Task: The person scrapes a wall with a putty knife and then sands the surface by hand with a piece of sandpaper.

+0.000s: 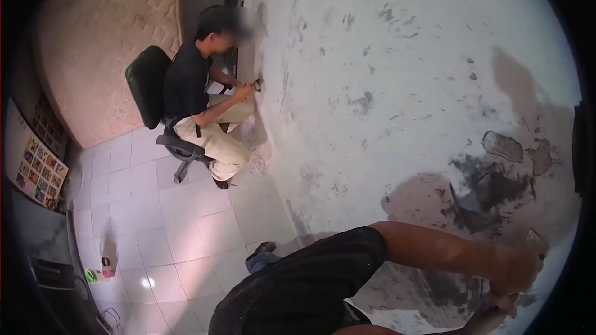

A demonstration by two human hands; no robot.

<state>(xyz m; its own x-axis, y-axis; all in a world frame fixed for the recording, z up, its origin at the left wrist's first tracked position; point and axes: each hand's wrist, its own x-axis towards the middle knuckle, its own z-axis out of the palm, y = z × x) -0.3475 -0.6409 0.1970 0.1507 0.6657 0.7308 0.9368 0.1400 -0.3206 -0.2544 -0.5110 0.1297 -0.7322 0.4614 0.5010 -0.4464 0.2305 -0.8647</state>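
The black T-shirt (279,288) is a loose one, its short sleeve (360,248) opening wide around a bare forearm (447,253) and bare hand (519,270), with blue cloth (262,262) peeking out below, oh, and a dark shoe (266,247)!

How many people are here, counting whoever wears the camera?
2: a seated person at upper left, in a chair beside the wall, and the wearer, partly visible at lower right. The picture's dark edges may hide others.
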